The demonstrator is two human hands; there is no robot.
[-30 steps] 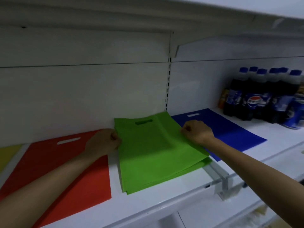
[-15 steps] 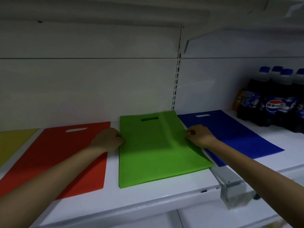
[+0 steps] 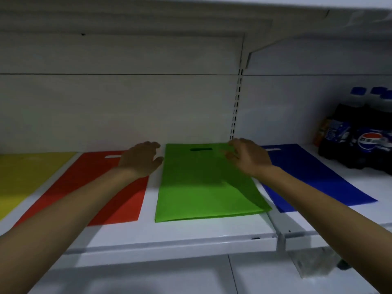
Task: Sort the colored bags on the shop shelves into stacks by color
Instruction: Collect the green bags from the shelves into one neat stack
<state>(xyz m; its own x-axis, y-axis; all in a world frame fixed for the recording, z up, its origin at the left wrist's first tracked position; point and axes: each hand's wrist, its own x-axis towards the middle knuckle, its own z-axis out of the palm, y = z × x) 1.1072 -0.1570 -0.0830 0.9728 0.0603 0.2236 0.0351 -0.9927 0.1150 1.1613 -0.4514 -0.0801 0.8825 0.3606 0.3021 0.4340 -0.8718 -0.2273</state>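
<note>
A: Four colours are lying flat in a row on the white shelf (image 3: 169,234): a yellow bag (image 3: 27,172) at the far left, then a red bag (image 3: 93,168), the green bags (image 3: 203,192) in the middle, and a blue bag (image 3: 314,179) on the right.

B: And the hands, what are they doing?

A: Both are reaching in toward the back wall, holding nothing. The left hand (image 3: 141,159) is hovering over the top right corner of the red bag, fingers relaxed and slightly spread, thumb pointing at the left edge of the green bags. The right hand (image 3: 247,155) is spreading its fingers over the green bags' top right corner, just beside the slotted post (image 3: 236,107). Whether either is actually touching, I cannot tell.

B: Are the green bags sitting straight?

A: Mostly. They are lying with the handle slot toward the wall, apart from the red and nearly meeting the blue. How many are in the pile, I cannot tell.

B: Anything else up there?

A: Dark bottles (image 3: 360,141) with blue caps are standing at the far right.
</note>
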